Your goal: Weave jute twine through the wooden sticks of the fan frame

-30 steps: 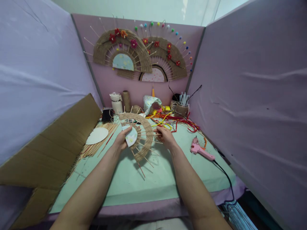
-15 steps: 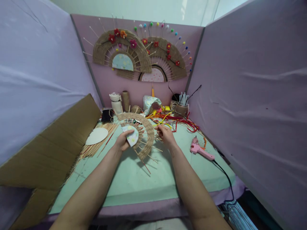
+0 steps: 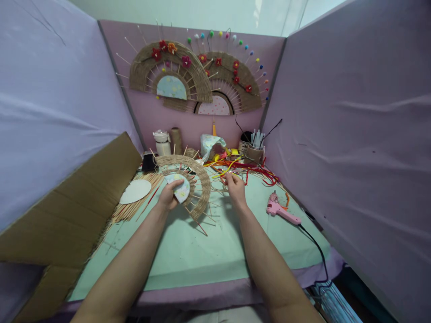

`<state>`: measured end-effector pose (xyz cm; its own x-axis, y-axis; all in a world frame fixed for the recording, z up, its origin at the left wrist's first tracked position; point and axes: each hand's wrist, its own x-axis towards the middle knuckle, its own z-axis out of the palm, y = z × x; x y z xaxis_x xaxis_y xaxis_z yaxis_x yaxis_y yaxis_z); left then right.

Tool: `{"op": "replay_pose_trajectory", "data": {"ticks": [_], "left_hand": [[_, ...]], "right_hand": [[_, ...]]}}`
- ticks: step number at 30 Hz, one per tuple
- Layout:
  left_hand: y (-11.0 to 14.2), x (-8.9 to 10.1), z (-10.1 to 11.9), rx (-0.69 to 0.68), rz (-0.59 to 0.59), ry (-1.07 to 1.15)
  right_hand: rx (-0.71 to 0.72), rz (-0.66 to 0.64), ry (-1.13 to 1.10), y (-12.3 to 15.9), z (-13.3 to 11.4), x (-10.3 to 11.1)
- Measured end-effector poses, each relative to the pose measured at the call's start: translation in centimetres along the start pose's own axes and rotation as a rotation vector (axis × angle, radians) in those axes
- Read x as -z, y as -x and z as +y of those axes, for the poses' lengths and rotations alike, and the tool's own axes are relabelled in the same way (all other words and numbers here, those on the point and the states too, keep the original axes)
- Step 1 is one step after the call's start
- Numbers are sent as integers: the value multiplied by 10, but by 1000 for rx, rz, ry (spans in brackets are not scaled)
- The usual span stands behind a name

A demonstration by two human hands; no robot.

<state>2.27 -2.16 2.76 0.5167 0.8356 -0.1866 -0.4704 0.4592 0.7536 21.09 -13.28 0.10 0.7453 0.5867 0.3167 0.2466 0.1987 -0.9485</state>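
Observation:
My left hand grips a half-woven jute fan by its flowered paper centre, holding it tilted above the green table. Wooden skewers stick out of the fan's rim like spokes. My right hand is to the fan's right, fingers pinched together near the skewer tips and a thin strand of jute twine; whether it holds the strand is hard to make out.
A pink glue gun with a black cord lies at right. Red and yellow cords, a twine spool, a white jar and a cup of sticks stand behind. Loose skewers, a paper half-disc and cardboard lie left. Two finished fans hang on the back wall.
The fan has swung leftward and upward in my left hand. My right hand has moved away from the fan's rim, up and to the right.

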Motion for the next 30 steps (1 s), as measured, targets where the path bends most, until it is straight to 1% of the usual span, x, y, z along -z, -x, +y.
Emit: {"op": "replay_pose_trajectory", "data": {"ticks": [2, 4, 6, 8, 10, 12, 14, 16, 19, 21, 25, 30], "left_hand": [[-1, 1, 2, -24, 14, 5], [-3, 1, 4, -48, 10, 26], [-3, 1, 6, -68, 1, 53], [-2, 0, 8, -84, 2, 75], [-1, 0, 10, -83, -13, 91], [0, 0, 12, -58, -52, 103], [0, 1, 13, -37, -67, 116], [-2, 3, 12, -28, -41, 126], [-7, 6, 10, -23, 20, 135], [-8, 6, 8, -42, 27, 148], [-6, 3, 6, -81, -15, 159], [1, -3, 4, -104, -89, 118]], "right_hand": [[8, 44, -18, -1, -1, 1], [24, 61, -36, 0, -2, 1], [46, 25, -47, 0, -5, 1], [66, -44, -73, 2, -7, 0], [59, -93, -131, 2, -9, -1], [14, -111, -202, 2, -9, -2], [-46, -124, -274, 2, -8, -2], [-89, -137, -341, 2, -7, -3], [-112, -151, -408, 3, -7, -5], [-135, -199, -404, 4, -7, -6], [-225, -335, -352, 5, -6, -8], [-365, -355, -408, 4, -2, -9]]}}
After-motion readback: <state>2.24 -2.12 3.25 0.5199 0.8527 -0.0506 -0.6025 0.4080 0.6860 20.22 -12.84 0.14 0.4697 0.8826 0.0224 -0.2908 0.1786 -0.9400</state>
